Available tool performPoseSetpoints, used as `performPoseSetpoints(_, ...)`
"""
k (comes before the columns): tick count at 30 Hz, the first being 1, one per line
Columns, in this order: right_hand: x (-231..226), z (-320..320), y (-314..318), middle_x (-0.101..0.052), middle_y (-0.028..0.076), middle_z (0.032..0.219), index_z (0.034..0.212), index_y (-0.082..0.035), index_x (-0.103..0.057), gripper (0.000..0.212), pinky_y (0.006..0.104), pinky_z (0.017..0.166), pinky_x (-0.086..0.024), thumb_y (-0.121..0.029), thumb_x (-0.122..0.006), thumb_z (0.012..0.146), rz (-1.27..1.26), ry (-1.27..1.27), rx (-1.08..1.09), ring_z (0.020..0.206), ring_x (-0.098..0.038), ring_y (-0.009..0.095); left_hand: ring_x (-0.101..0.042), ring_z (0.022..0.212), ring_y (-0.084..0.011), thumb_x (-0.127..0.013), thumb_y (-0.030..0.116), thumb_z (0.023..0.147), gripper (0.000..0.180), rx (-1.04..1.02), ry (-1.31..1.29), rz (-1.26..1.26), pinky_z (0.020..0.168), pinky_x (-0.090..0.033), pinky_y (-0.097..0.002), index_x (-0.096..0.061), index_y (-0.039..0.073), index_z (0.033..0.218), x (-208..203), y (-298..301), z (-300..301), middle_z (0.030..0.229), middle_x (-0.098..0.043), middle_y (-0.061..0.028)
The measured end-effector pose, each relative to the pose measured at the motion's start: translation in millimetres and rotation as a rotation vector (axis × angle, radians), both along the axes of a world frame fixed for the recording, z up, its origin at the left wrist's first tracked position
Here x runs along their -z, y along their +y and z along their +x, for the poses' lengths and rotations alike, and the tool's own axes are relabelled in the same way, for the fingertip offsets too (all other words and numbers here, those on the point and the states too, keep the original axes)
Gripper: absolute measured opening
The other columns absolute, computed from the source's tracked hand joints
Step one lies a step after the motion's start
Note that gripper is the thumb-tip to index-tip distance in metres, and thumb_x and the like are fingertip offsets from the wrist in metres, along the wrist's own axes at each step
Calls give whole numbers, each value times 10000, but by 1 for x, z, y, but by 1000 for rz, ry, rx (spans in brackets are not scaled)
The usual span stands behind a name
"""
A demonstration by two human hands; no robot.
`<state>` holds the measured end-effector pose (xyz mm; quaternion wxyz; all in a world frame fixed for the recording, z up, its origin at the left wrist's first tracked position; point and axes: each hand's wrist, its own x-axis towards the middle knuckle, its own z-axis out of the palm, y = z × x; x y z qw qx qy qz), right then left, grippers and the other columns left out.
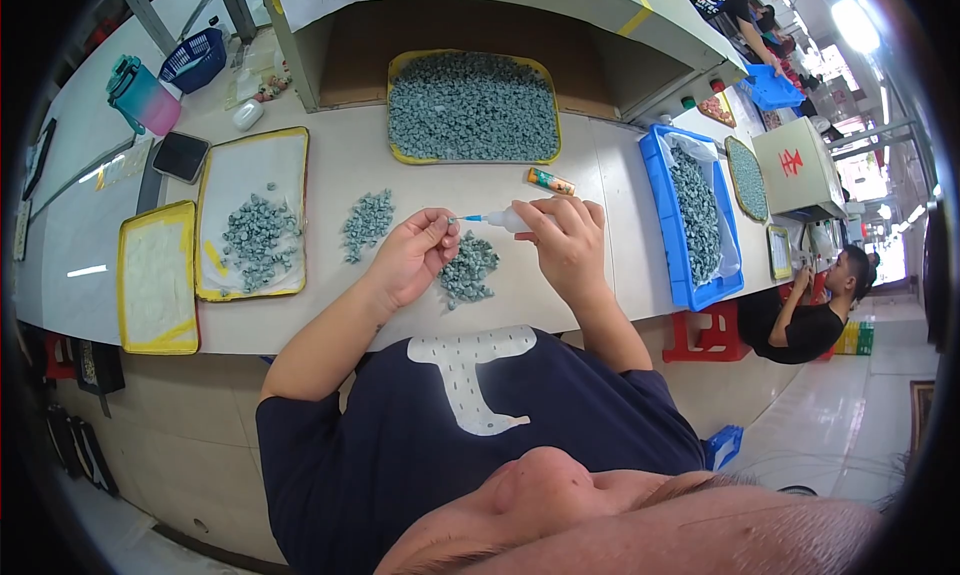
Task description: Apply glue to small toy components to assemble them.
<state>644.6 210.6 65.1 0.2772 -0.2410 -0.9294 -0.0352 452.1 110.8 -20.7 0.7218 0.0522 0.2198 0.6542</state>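
Two hands above the surface (345, 165): remotely, I see the right hand (572, 247), fingers clamped round a white bottle (506, 221), its blue tip (471, 218) aimed leftward at the left hand (422, 250), whose fingers apparently pinch a tiny piece (452, 220).

Gap between right hand (571, 243) and blue tray (712, 294), stone pile (470, 271) leftward
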Motion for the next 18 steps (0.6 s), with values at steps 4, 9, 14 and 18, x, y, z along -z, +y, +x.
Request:
performPoseSetpoints(4, 3, 3, -1, -629, -41, 896, 1045, -167, -658, 389, 331, 746, -376, -188, -756, 669, -22, 23, -1, 844, -587, 172, -465, 758, -123, -528, 129, 961, 107, 0, -4, 1, 694, -421, -249, -556, 41, 1015, 2, -2, 1, 908, -544, -48)
performPoseSetpoints(9, 11, 7, 1, -649, 21, 945, 1067, -118, -640, 403, 341, 778, -424, -148, -778, 689, -259, 128, 35, 849, -603, 211, -479, 768, -121, -540, 119, 954, 120, 1, -6, -9, 700, -439, -248, -564, 38, 1039, 2, -2, 2, 922, -551, -48)
performPoseSetpoints(14, 49, 11, 4, -661, 83, 1031, 1108, -71, -607, 400, 338, 852, -470, -88, -765, 740, -656, 308, 91, 910, -628, 228, -489, 778, -121, -553, 102, 945, 143, 20, -14, 22, 699, -452, -249, -569, 31, 1068, 5, 1, 6, 936, -556, -53)
performPoseSetpoints(18, 66, 9, -1, -663, 91, 1066, 1159, -49, -565, 441, 329, 881, -478, -78, -753, 760, -984, 393, 86, 953, -631, 214, -491, 781, -126, -554, 84, 943, 145, 24, 21, 22, 699, -451, -250, -567, 21, 1073, 5, 1, 10, 943, -557, -62)
